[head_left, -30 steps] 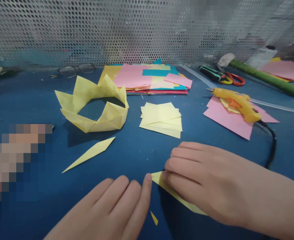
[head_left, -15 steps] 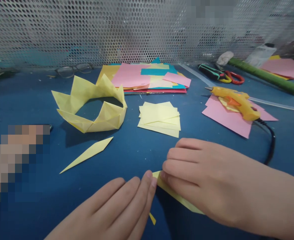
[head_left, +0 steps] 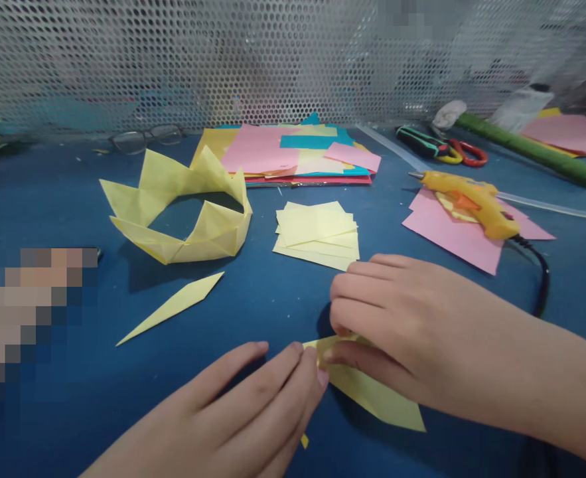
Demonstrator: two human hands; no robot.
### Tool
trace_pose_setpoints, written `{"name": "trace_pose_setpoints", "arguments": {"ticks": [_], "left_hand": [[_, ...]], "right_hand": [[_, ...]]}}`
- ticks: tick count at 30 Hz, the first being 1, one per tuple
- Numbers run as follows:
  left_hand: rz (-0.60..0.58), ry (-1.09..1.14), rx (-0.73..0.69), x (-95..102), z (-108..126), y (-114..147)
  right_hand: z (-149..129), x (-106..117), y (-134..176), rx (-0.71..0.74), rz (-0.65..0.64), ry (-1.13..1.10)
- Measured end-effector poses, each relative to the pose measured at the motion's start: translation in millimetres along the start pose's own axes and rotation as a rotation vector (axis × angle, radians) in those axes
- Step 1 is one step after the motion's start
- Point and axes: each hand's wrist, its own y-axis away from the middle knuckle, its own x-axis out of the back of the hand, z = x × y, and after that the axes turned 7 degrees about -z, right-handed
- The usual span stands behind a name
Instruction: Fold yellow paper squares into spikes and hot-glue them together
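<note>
Where the left hand [head_left: 243,405] is reaching: its fingers are stretching out, three lying close and the outermost standing apart; their tips are pressing on the pointed end of the folded yellow paper [head_left: 387,398], probably anchoring it against the blue table [head_left: 263,299]. Its thumb is not showing.
Right hand [head_left: 412,332]: thumb and curled fingers are pinching the paper's upper edge just beside the left fingertips, seemingly for control of the fold; how many layers they are gripping is hidden.
Folded paper: it is lying under and between both hands, its broad end spreading out on the near side of the right palm.
Yellow scrap [head_left: 305,441]: it is peeking out beside the left hand, on its near side, partly covered.
Folded sliver [head_left: 178,305]: it is lying beyond the left hand, apparently set aside within reach.
Paper ring [head_left: 203,249]: it is standing beyond the sliver, points upward, likely away from the hands to avoid crushing.
Yellow sheets [head_left: 317,226]: they are lying loosely stacked just beyond the right knuckles, presumably for easy picking.
Glue gun [head_left: 476,202]: it is resting beyond the right hand on pink sheets [head_left: 472,252], which are perhaps shielding the table; its nozzle is pointing away from that wrist.
Coloured pile [head_left: 257,149]: it is lying farthest ahead of both hands, by the mesh [head_left: 273,66], leaving working room.
</note>
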Motion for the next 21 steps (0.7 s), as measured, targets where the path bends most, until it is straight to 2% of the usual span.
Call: {"name": "trace_pose_setpoints", "arguments": {"ticks": [4,9,17,21], "left_hand": [[-0.062,0.044,0.055,2.0,2,-4],[-0.069,0.077,0.007,4.8,4,-4],[0.007,0.098,-0.021,3.0,4,-3],[0.032,0.077,-0.033,0.6,3,-4]], "right_hand": [[5,0,-8,-0.122,-0.144,-0.113],[9,10,-9,-0.313,-0.306,-0.183],[23,11,4,-0.503,-0.33,-0.383],[32,8,13,-0.485,-0.316,-0.425]]}}
